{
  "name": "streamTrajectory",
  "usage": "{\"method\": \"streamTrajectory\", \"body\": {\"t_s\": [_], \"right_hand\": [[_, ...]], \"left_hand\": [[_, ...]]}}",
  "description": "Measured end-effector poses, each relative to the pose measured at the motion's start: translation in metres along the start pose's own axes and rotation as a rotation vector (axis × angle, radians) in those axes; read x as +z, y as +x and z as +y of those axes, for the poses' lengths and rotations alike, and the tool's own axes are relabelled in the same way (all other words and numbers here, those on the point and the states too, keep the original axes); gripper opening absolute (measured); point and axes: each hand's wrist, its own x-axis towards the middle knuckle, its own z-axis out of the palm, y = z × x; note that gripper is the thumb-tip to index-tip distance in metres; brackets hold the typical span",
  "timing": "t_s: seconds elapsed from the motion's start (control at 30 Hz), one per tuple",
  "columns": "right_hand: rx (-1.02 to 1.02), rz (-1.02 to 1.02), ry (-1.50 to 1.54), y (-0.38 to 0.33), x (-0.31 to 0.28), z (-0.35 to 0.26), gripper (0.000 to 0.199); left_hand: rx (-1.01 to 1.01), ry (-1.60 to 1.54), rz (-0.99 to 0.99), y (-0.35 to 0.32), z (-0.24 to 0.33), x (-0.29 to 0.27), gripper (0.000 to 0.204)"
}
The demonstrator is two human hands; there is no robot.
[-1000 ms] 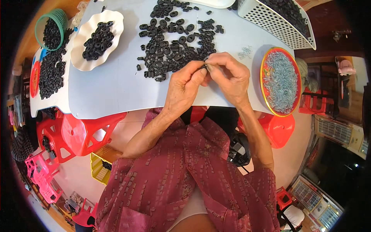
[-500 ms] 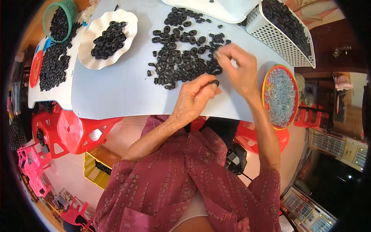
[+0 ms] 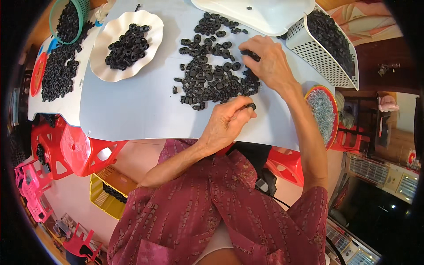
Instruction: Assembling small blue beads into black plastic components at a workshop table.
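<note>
Low over the table's near edge, my left hand [image 3: 226,123] is closed, with a small black plastic part [image 3: 250,106] pinched at its fingertips. Farther up and to the right, my right hand [image 3: 268,62] curls its fingers and thumb round black plastic parts [image 3: 251,55] at the right side of a loose pile. That pile [image 3: 207,81] spreads over the grey-blue tabletop [image 3: 132,110]. Some of its pieces are oval with holes, others small and blocky; their exact kind is too small to make out.
A scalloped white dish [image 3: 104,66] of black parts stands left. At right are a white perforated basket [image 3: 318,57] of dark pieces and a red-and-yellow plate [image 3: 334,128] of silvery bits. A white tray [image 3: 265,15] lies behind; a green basket [image 3: 84,13] stands far left. Red stools [image 3: 79,150] are below.
My right hand has shifted up and left over the pile's edge, its fingers now round black parts. My left hand still holds its part, slightly lower. The whole view has shifted a little.
</note>
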Motion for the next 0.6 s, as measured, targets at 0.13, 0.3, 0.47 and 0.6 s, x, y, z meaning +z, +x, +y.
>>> {"method": "streamTrajectory", "body": {"t_s": [0.13,0.3,0.47,0.6], "right_hand": [[-0.023,-0.028,0.033,0.0,0.009,-0.014,0.016],[0.01,-0.018,-0.04,0.0,0.015,-0.014,0.012],[0.034,0.075,0.088,-0.023,-0.004,-0.021,0.007],[-0.05,-0.039,0.119,-0.057,-0.02,-0.031,0.007]], "left_hand": [[0.042,0.005,-0.008,0.001,0.003,0.001,0.019],[0.027,0.023,-0.02,0.001,0.003,0.001,0.019],[0.002,-0.082,0.01,0.001,0.002,0.001,0.022],[0.007,-0.15,0.08,0.003,0.004,0.001,0.021]]}}
